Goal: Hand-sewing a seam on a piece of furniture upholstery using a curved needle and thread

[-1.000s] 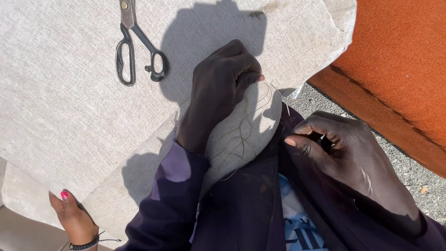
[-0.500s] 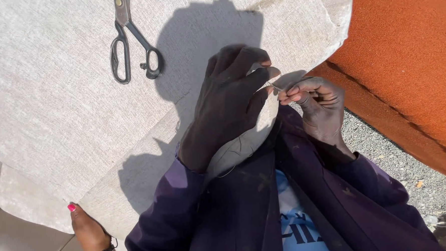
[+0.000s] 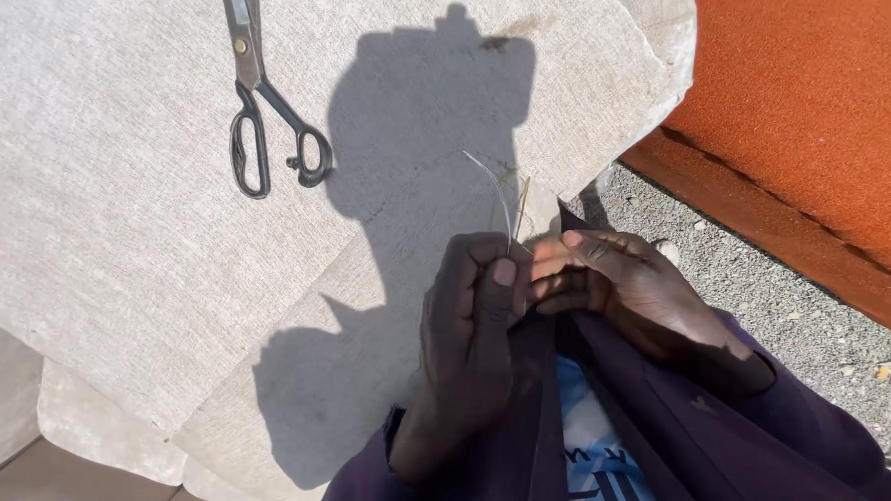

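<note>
My left hand is closed, its thumb and fingers pinching a thin pale thread that curves up from the fingertips. A slim needle stands up beside the thread between both hands; which hand grips it I cannot tell. My right hand lies close against the left, fingers curled toward the thread. Both hands hover over a beige fabric cushion in front of my dark purple sleeves.
Large dark-handled scissors lie on the beige cushion at the upper left. An orange upholstered piece fills the upper right. Grey gravel ground runs between it and me. My shadow falls across the cushion.
My hands have come lower and closer together. The left hand, earlier spread on the cushion edge, now pinches the thread. Another person's hand at the lower left has left the view.
</note>
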